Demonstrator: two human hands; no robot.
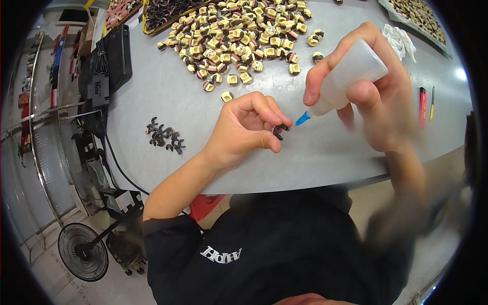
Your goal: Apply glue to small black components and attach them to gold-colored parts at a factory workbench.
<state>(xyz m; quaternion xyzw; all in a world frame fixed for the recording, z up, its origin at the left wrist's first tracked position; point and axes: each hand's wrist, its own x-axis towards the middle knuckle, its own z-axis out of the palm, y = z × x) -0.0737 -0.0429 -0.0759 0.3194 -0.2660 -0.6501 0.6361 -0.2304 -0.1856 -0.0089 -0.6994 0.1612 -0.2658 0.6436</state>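
Observation:
Near the table's front edge, my left hand [246,124] pinches a small black C-shaped piece [278,133] between thumb and fingertips. My right hand [378,96] is wrapped round a translucent white squeeze bottle [351,71], tilted with its mouth down to the left. The bottle's blue needle tip [303,118] points at the black piece and comes very close to it; whether they touch I cannot tell. Left of my left hand lies a small group of similar black curved pieces [165,136]. Beyond both hands spreads a heap of small cream, black and pink pieces [239,38].
Trays of dark pieces [165,15] and pink pieces [119,11] stand at the far left, another tray [422,20] at the far right. A crumpled white cloth [399,41], a red marker-like stick [422,107] and a thin yellow tool [432,104] lie right. A cable [114,162] hangs at the left edge.

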